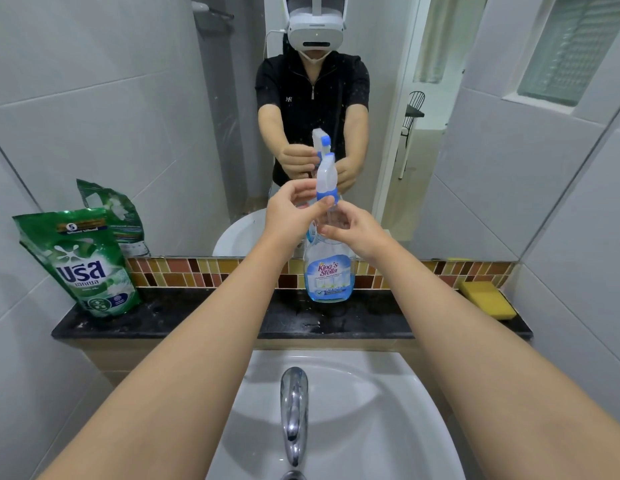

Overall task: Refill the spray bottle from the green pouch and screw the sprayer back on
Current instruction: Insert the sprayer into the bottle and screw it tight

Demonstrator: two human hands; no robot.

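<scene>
Spray bottle (328, 271) stands upright on the dark worktop (184, 320) behind the sink (371, 410), right against the mosaic tile strip (204, 271) under the mirror (146, 98). A shallow layer of blue liquid sits at its bottom. Sprayer (326, 178) sits on the neck, white body, blue collar.

Left hand (291, 213): grip closed on the sprayer's blue collar, thumb and fingertips pinching it. Right hand (357, 230): grip wrapped around the bottle's neck and shoulder, just below the collar.

Green pouch (83, 265) stands at the worktop's left end, leaning back against the wall, well apart from the bottle, neither hand on it. Yellow sponge (485, 299) lies at the right end. Chrome tap (294, 410) is in the foreground over the basin.
</scene>
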